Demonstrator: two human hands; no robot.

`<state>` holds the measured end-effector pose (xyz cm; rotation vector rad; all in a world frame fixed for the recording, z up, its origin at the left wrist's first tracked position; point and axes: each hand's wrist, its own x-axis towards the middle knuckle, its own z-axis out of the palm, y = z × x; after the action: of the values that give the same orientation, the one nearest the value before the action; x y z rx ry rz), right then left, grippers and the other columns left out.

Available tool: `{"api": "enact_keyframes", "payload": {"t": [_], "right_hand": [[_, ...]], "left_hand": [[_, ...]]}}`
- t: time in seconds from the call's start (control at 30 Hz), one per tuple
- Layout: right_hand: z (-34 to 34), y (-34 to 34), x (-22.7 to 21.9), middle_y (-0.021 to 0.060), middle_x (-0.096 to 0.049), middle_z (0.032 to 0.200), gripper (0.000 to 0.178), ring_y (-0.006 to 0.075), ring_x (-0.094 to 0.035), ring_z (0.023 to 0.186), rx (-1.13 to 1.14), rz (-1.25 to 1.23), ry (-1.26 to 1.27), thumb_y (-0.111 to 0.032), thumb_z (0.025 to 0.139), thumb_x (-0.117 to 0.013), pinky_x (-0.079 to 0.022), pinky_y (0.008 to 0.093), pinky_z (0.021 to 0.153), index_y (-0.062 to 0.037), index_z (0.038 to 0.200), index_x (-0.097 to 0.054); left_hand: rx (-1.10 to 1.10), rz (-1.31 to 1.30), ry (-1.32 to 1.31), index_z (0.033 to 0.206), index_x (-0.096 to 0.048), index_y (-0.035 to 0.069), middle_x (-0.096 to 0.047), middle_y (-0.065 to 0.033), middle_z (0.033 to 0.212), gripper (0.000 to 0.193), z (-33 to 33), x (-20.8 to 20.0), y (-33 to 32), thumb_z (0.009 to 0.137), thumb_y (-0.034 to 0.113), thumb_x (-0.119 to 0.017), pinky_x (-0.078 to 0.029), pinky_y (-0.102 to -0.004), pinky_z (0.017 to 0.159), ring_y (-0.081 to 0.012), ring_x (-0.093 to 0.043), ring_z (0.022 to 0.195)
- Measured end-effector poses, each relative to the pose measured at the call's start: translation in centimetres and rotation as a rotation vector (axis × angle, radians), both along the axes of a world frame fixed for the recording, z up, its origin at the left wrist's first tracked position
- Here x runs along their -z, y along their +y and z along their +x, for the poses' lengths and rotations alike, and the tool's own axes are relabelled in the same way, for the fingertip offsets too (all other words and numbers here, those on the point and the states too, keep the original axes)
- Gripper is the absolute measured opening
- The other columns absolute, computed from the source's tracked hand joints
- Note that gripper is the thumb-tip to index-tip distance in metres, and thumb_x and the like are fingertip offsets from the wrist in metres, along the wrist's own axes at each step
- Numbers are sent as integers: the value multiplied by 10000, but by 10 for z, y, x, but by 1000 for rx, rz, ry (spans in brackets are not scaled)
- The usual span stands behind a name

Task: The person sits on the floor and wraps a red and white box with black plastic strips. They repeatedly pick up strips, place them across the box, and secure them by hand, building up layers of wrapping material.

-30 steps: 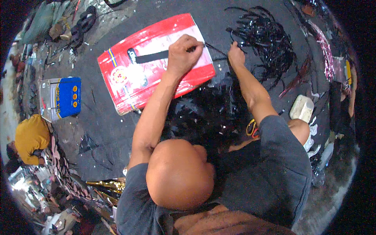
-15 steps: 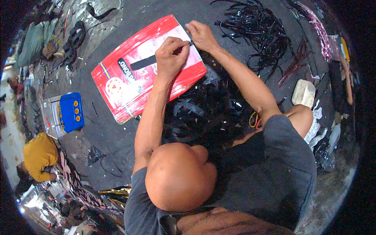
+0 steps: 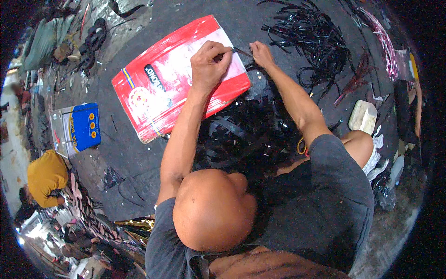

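Observation:
A thin black strip (image 3: 242, 51) stretches between my two hands, just past the right end of a red and white printed container (image 3: 153, 93). My left hand (image 3: 210, 65) is closed over the container's right part, thumb and fingers pinching the strip. Farther right, my right hand (image 3: 263, 54) grips the strip's other end off the container's edge, its fingers curled. Below the container and between my arms lies a dark heap of shiny black scraps (image 3: 246, 130).
A tangle of black strips (image 3: 320, 46) lies at the far right. Beyond it are pink shiny strips (image 3: 383, 44). A whitish block (image 3: 363, 116) sits near my right knee. At left stand a blue and grey container (image 3: 83, 128) and a person in yellow (image 3: 47, 178).
My right hand has moved right and slightly down, away from my left hand. The black strip that lay across the container has slid rightward and now spans the gap between the hands.

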<state>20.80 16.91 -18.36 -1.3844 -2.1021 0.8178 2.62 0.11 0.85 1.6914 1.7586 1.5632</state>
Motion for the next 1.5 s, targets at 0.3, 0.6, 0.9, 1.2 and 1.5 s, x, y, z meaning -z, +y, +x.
{"api": "enact_keyframes", "payload": {"t": [0.3, 0.6, 0.9, 1.2, 1.5], "right_hand": [[3, -11, -2, 261, -695, 958, 365, 496, -655, 926, 16, 56, -329, -329, 1019, -443, -521, 586, 841, -20, 1044, -635], [4, -23, -5, 270, -709, 884, 325, 459, -706, 827, 140, 81, -534, -311, 1040, -396, -566, 564, 754, -30, 1090, -550], [63, -25, -29, 228, -724, 988, 421, 449, -689, 968, -28, -143, -668, -408, 974, -553, -532, 546, 863, -35, 1139, -656], [120, -26, -246, 149, -670, 962, 254, 337, -632, 921, 759, 747, 182, -256, 899, -681, -487, 438, 836, -39, 1025, -642], [55, -273, -197, 91, -700, 1053, 381, 161, -606, 968, -206, -445, 493, -343, 1019, -593, -490, 340, 874, 6, 1159, -656]], "left_hand": [[23, 11, 54, 876, -763, 59, -714, -104, 900, 65, -1, 3, -2, 825, 93, -742, -549, -302, 644, -211, -697, 749], [32, 34, 838, 1309, -634, 130, -592, -72, 1328, 441, 1, 0, -23, 872, 184, -641, -432, -431, 974, -297, -528, 1228], [290, 48, 411, 1239, -634, 53, -637, -162, 1172, 411, 58, -6, -77, 835, 111, -688, -546, -412, 840, -328, -649, 1006], [339, -381, 176, 1082, -726, 76, -671, -123, 1109, 319, 95, 103, -202, 814, 241, -778, -524, -411, 912, -312, -645, 1048], [310, -278, -157, 924, -726, 0, -636, -65, 778, 277, 57, -12, -133, 765, 195, -842, -466, -327, 631, -150, -565, 682]]}}
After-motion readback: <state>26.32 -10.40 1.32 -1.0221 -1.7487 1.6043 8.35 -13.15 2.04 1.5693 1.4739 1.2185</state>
